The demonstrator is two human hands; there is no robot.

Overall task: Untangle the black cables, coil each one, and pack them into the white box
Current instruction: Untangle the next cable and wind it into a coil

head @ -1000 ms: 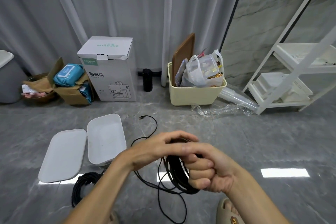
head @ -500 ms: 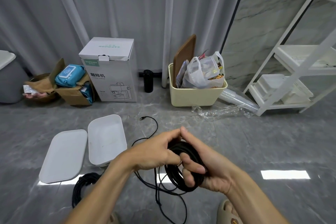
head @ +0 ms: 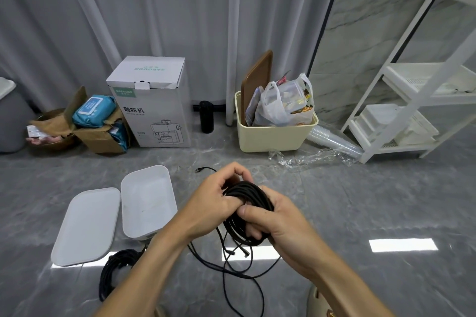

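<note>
Grey marble-patterned floor (head: 360,201) and pale curtains frame a person's two bare hands at the centre of the frame. Each hand's grip is closed on a coiled black cable (head: 251,197): the right hand (head: 278,221) has its fingers curled through the loops with the thumb pressed across the strands, while the left hand (head: 219,195) pinches the coil's upper left edge with bent fingers. Loose strands (head: 231,262) of the cable trail from the coil to the floor below the hands, and one plug end (head: 198,169) lies on the floor just above the left hand. Left of the hands sits the open white box (head: 148,203), with its lid (head: 87,226) flat beside it, touching or nearly so. A second bundle of black cable (head: 116,270) lies on the floor at lower left, near the lid's bottom edge. Along the curtain in the upper part of the frame stand a white carton (head: 152,100), a black bottle (head: 206,117), and a cream bin (head: 273,134) stuffed with bags; a white shelf rack (head: 417,92) rises at right.
</note>
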